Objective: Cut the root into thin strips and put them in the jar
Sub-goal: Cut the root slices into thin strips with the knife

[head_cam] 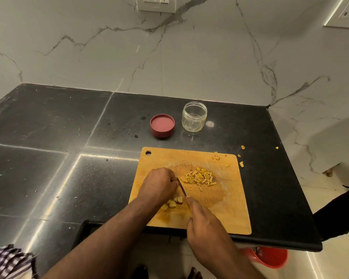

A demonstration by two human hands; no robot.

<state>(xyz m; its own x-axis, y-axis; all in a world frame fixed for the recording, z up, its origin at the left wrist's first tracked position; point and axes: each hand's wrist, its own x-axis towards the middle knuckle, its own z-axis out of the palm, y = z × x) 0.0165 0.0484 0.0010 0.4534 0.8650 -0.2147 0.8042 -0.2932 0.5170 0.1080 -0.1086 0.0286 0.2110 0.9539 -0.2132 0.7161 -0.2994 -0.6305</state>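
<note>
On the wooden cutting board (220, 214) lies a pile of thin yellow root strips (199, 178). My left hand (158, 185) is curled over a piece of root at the board's left side; the piece itself is hidden under my fingers. My right hand (206, 220) grips a knife (182, 188), forefinger along its spine, the blade right beside my left fingers. A few uncut root chunks (172, 203) lie below my left hand. The clear jar (194, 118) stands open behind the board, nearly empty.
A red lid (162, 125) lies upside down left of the jar. Small root scraps (241, 164) are scattered off the board's far right corner. The black counter (69, 158) ends close to the board's right and near edges. A red bucket (270, 257) stands on the floor below.
</note>
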